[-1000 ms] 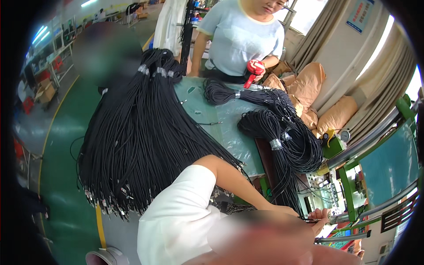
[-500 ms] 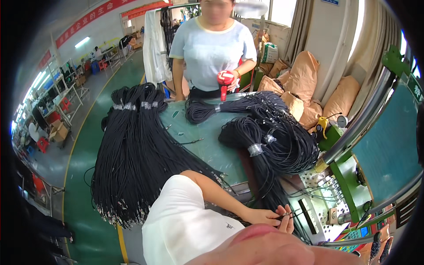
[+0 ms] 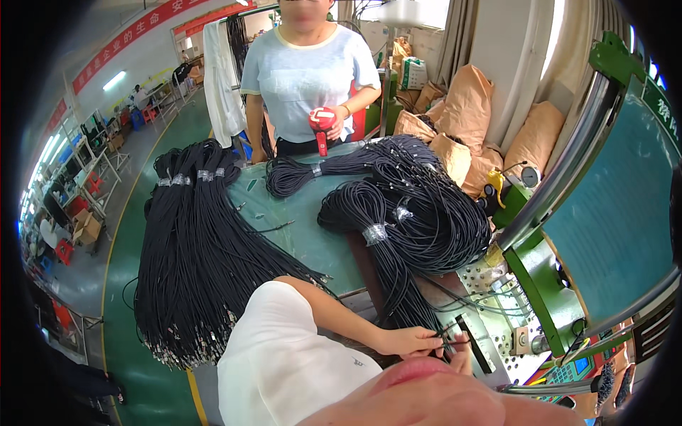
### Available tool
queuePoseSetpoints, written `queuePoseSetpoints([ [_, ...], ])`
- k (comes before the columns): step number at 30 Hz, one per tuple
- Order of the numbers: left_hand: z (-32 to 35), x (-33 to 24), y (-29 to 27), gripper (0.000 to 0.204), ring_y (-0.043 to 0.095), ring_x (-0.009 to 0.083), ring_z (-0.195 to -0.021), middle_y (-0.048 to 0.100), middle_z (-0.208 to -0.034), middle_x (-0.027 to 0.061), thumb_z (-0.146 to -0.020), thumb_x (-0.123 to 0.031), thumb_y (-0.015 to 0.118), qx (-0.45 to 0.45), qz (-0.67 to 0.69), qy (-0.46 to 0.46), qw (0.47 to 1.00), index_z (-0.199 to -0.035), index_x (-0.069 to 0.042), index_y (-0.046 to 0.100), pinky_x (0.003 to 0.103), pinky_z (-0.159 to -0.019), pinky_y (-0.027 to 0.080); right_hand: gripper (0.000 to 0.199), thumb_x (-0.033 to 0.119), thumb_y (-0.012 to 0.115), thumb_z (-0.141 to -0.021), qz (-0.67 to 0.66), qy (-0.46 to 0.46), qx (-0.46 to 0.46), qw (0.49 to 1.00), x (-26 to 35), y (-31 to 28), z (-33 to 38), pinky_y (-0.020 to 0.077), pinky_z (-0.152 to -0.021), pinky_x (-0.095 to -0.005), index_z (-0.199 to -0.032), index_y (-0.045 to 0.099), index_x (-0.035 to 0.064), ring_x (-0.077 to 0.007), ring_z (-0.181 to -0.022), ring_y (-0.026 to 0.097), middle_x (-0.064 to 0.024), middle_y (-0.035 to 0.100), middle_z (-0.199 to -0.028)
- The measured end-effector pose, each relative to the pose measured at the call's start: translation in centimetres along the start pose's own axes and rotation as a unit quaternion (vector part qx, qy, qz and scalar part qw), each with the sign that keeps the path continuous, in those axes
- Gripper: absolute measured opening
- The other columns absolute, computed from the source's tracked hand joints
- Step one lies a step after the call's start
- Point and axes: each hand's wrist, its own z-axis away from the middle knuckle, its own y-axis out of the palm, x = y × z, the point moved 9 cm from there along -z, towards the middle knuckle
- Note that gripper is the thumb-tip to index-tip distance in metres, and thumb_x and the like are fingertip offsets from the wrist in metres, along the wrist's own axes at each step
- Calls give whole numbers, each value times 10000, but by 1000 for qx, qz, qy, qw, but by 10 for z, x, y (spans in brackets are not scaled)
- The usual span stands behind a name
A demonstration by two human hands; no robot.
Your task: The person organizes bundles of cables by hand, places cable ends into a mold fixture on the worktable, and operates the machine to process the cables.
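Observation:
My left hand [image 3: 413,342] is closed, its thumb and fingers pinching thin black cables [image 3: 447,332]. Right beside it, my right hand [image 3: 462,355] has its fingers bent at the same cables; its lower part is hidden. Both hands are just left of a dark slot [image 3: 484,355] in the machine's pale metal plate. From above them, a tied bundle of black cables [image 3: 398,277] runs down toward my hands. A wide heap of black cables [image 3: 202,263] with metal ends lies to the left of my arm.
A green-topped table [image 3: 291,213] bears the bundles. Across it stands a person [image 3: 305,85] holding a red handheld object [image 3: 322,128]. Brown sacks [image 3: 465,106] lean at the back right. A green machine frame [image 3: 547,284] with a blue-green panel [image 3: 618,220] rises on the right.
The whole view has shifted, so the table, bundles and person appear further left. My hands stay at the cables; the right hand's fingers have come down and bent more.

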Motion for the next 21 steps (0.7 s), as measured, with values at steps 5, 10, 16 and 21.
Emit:
queuePoseSetpoints([
  [5,5,12,-20,353,270,43,-438,392,-570,-49,-1007,-396,397,2,122,-51,991,-1025,-65,520,208,-392,204,435,174,564,-894,408,-92,-6,908,14,-33,-22,335,-1018,-468,-1277,486,-18,-406,-1227,417,-218,464,-1328],
  [10,6,23,-19,366,339,44,-438,416,-573,-45,-1009,-398,390,19,87,-66,994,-1019,-55,518,203,-401,270,536,150,666,-818,481,-64,55,873,-21,-34,-49,350,-995,-467,-1294,457,20,-428,-1196,408,-242,445,-1277],
  [16,4,26,-25,380,355,45,-433,432,-574,-42,-1003,-411,398,3,87,-47,995,-1004,-54,530,201,-396,285,301,79,708,-752,409,-64,62,908,-47,-33,-62,430,-803,-414,-999,548,17,-362,-912,541,-166,560,-970],
  [21,1,28,-27,386,357,43,-431,432,-579,-43,-1003,-413,397,15,101,-38,994,-1006,-50,528,204,-393,286,281,38,714,-723,415,-85,50,905,-39,-31,-56,438,-775,-403,-941,540,2,-359,-882,543,-161,545,-919],
])
